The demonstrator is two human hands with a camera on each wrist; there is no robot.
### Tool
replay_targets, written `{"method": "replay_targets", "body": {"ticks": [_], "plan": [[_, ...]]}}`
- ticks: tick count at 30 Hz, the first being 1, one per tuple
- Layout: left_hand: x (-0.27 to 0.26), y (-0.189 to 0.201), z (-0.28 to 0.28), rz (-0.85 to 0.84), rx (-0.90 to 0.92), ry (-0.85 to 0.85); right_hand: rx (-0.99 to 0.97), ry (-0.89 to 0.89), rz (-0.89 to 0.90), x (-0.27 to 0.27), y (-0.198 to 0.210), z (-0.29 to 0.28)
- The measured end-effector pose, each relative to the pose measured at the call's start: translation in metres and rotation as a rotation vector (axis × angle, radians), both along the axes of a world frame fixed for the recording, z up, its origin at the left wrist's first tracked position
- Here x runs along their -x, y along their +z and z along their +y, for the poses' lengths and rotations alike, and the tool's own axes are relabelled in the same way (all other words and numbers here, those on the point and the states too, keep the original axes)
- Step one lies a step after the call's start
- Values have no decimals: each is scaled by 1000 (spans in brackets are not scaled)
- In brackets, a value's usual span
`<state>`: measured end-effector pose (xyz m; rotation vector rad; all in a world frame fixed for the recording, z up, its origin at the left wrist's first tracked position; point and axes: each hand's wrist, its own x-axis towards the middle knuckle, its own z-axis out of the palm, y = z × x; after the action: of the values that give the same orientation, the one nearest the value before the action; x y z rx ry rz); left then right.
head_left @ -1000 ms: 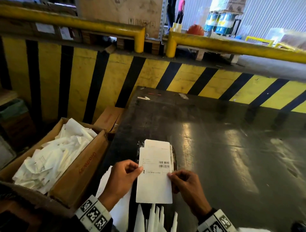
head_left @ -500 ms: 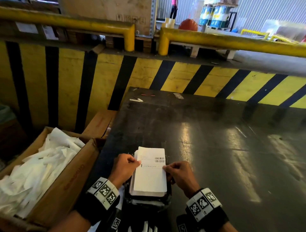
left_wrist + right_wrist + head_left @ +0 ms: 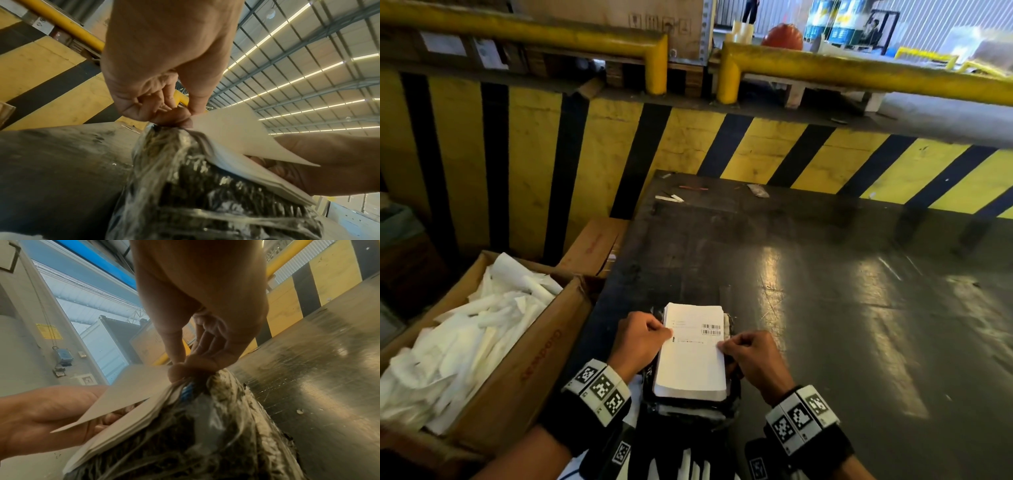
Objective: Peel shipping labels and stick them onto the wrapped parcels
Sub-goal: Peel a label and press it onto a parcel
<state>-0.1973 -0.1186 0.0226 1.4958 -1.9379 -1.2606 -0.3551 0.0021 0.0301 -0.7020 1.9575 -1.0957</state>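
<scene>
A white shipping label (image 3: 693, 356) with a barcode lies over a dark, film-wrapped parcel (image 3: 688, 406) at the near edge of the black table (image 3: 825, 291). My left hand (image 3: 640, 339) pinches the label's left edge and my right hand (image 3: 751, 356) pinches its right edge. In the left wrist view the left hand (image 3: 172, 113) pinches the label (image 3: 236, 134) just above the parcel (image 3: 195, 186), with the near end of the sheet lifted. The right wrist view shows the right hand (image 3: 191, 368) holding the label (image 3: 131, 389) over the parcel (image 3: 205, 434).
A cardboard box (image 3: 524, 370) full of crumpled white backing paper (image 3: 458, 342) stands left of the table. A yellow-and-black striped wall (image 3: 688, 144) with yellow rails (image 3: 859, 75) runs behind. Small paper scraps (image 3: 669, 197) lie at the table's far edge.
Both hands have lowered the label from held up in front of me onto the parcel and drawn nearer; the view has tilted down, so the wrist bands now show.
</scene>
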Motion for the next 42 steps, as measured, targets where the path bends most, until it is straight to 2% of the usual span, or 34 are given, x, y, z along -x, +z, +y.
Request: {"method": "replay_targets", "body": {"ticks": [9,14,21,25,28,31,33,35,39,42], "plan": [[1,4,-1,-32,2,-13,-49,-9,58,-3,2,-2],[3,8,-5,-112,11,-46,-73,12,111,-3,5,-3],[5,11,-7,-194,13,-84,-151,74,259,-2,5,-10],[0,6,-5,-191,27,-105,-198,104,412,1,5,-5],[-13,-4,6,-148,195,-124,-138,128,540,-3,1,10],[-30,-20,23,-198,490,-306,32,275,759,-15,-11,33],[-38,-31,34,-318,546,-500,17,462,817,-27,-21,46],[-42,-41,41,-385,556,-603,-49,553,845,-35,-31,52],[-44,-51,45,-360,502,-603,-78,563,921,-38,-32,46],[-45,-53,46,-318,473,-596,-37,650,973,-40,-24,33]]}}
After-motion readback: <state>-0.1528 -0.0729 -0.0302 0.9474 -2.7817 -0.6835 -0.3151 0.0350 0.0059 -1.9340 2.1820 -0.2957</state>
